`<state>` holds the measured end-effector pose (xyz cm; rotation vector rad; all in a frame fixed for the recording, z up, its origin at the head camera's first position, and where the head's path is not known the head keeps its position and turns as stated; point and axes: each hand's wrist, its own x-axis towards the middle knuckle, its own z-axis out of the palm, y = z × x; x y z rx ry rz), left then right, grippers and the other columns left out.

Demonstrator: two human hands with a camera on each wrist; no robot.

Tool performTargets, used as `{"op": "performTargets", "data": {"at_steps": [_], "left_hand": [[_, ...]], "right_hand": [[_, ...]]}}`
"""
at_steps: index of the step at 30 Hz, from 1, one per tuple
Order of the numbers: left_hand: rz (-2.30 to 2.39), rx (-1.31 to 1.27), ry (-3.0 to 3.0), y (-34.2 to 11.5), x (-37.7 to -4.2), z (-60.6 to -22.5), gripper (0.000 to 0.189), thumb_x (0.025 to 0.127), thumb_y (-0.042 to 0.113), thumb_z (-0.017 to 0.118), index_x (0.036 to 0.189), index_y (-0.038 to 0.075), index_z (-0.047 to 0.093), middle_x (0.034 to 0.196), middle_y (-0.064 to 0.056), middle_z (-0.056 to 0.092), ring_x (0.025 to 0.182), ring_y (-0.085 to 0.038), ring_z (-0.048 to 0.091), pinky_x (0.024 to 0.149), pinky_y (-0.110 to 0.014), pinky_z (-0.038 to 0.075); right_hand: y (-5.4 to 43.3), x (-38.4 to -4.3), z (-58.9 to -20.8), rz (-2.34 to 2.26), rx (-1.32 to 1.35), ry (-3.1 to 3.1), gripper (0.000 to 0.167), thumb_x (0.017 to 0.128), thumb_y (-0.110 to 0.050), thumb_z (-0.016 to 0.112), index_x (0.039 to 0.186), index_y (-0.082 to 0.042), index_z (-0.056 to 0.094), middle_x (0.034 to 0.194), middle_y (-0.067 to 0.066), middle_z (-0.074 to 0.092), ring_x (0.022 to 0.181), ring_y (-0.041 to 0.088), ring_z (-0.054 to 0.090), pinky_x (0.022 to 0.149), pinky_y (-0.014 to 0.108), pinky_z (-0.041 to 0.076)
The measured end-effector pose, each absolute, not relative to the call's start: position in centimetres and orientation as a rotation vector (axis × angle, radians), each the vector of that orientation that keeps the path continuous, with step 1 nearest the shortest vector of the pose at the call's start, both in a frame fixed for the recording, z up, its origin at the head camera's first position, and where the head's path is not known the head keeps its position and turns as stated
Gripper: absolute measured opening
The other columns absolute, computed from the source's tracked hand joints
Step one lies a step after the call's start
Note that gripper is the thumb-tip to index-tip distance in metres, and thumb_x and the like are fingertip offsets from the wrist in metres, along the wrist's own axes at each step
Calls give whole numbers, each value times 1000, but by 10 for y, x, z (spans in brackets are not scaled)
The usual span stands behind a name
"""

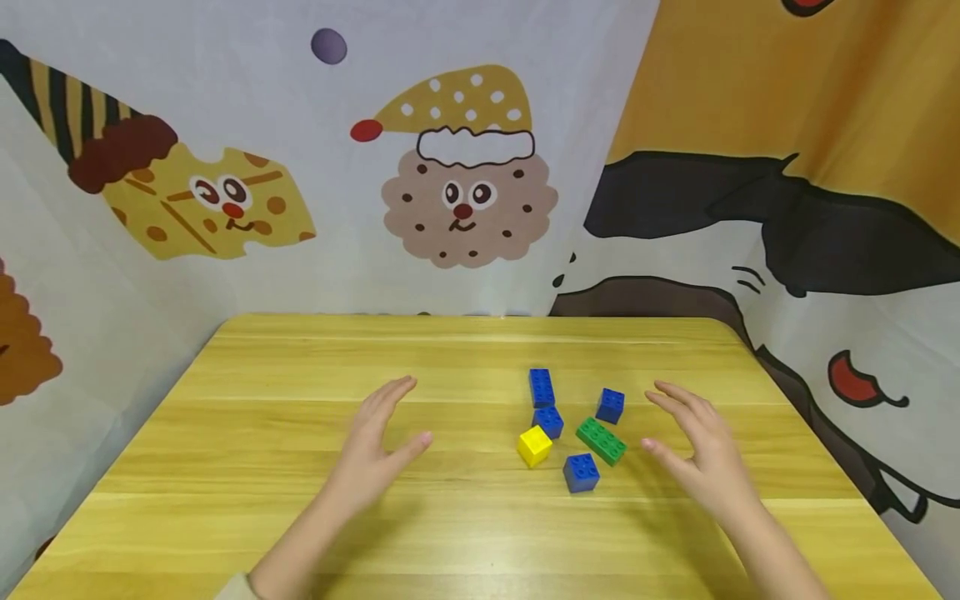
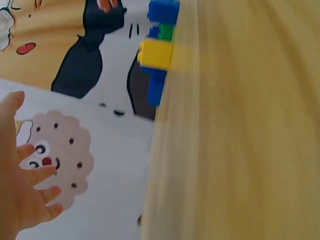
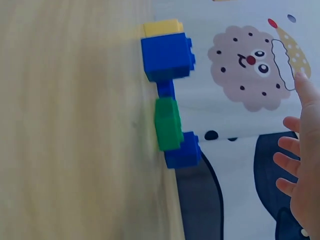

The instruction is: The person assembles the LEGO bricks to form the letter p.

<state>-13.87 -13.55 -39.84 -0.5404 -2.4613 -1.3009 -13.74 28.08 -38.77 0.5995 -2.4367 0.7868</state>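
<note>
My left hand [image 1: 375, 458] hovers over the table left of a group of toy building bricks, fingers spread and holding nothing. On the group's other side, my right hand [image 1: 705, 458] is held over the table, fingers relaxed and apart. A long green brick [image 1: 601, 441] lies nearest the right hand, with a blue brick [image 1: 611, 406] just behind it. Closest to the left hand is a yellow brick [image 1: 535, 446]. Behind the yellow one sit a blue brick [image 1: 548, 422] and a longer blue brick [image 1: 541, 387]. Another blue brick [image 1: 581, 473] lies in front.
The bricks lie on a wooden table [image 1: 225, 467] with light, yellowish grain. Right behind its far edge hangs a curtain [image 1: 315, 283] printed with cartoon figures, which continues along both sides.
</note>
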Motion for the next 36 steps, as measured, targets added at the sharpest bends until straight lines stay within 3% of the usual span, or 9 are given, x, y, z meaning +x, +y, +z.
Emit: {"op": "performTargets", "data": {"at_steps": [3, 10, 13, 23, 36], "left_hand": [[-1379, -543, -2465, -122, -139, -401, 72, 85, 32, 74, 146, 20, 38, 148, -4, 36, 136, -29, 29, 101, -63, 25], [-1543, -496, -2498, -95, -142, -408, 70, 82, 32, 76, 142, 17, 44, 144, 0, 41, 132, -26, 35, 102, -59, 28], [-1613, -475, -2503, -85, -144, -411, 70, 81, 32, 77, 141, 16, 46, 144, 2, 42, 132, -27, 35, 102, -58, 29], [-1749, -532, -2506, -54, -148, -424, 67, 81, 27, 77, 140, 14, 47, 141, 0, 46, 129, -27, 40, 103, -54, 31], [-1832, -554, -2463, -22, -155, -445, 62, 80, 20, 78, 133, 2, 51, 130, -11, 55, 120, -29, 49, 100, -50, 36]], "right_hand": [[276, -135, -393, 837, 616, -2448, 60, 76, -11, 79, 131, -8, 56, 138, 10, 49, 124, 31, 40, 93, 61, 30], [268, -133, -403, 910, 656, -2453, 62, 74, -7, 81, 131, -10, 56, 132, 7, 53, 122, 9, 42, 99, 20, 28], [265, -134, -407, 968, 687, -2428, 64, 71, -5, 82, 130, -9, 57, 128, 9, 57, 114, 8, 48, 97, 13, 28], [256, -132, -421, 1076, 696, -2462, 59, 68, -5, 83, 123, -5, 62, 112, 7, 64, 91, 14, 57, 80, 23, 44], [248, -134, -439, 1210, 721, -2498, 55, 69, -6, 83, 120, -5, 63, 108, 7, 65, 83, 16, 58, 69, 29, 47]]}}
